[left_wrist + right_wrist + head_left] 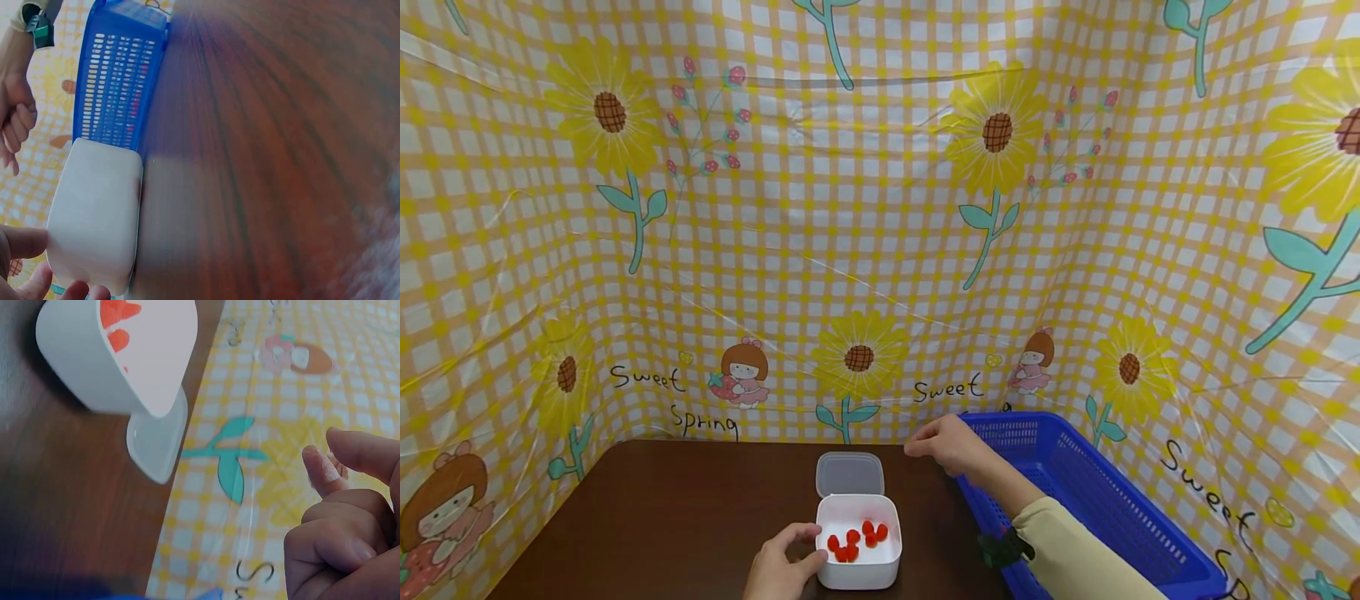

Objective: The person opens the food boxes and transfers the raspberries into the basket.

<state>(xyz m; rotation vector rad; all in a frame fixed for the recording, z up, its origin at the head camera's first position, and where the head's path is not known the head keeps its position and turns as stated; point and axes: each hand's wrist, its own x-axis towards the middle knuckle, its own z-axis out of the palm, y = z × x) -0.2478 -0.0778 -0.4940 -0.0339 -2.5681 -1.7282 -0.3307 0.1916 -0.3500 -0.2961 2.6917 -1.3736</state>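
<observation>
A white lidded-type box (858,575) stands uncovered near the table's front, with several small red berry-like pieces (852,537) inside. Behind it lies its translucent lid (850,475). My left hand (784,560) holds the box at its near left corner, thumb and fingertips against the wall; the left wrist view shows the box (97,215) from outside. To the right, my right hand (951,446) hovers beside the blue basket's far left corner. In the right wrist view its fingers (340,531) are curled, thumb and index tips close together, nothing visible between them.
A blue slotted plastic basket (1150,533) stands along the right side, under my right forearm. The dark brown table (685,517) extends to the left. A checked sunflower cloth (865,233) hangs around the back and sides. My right wrist wears a dark green device (1000,550).
</observation>
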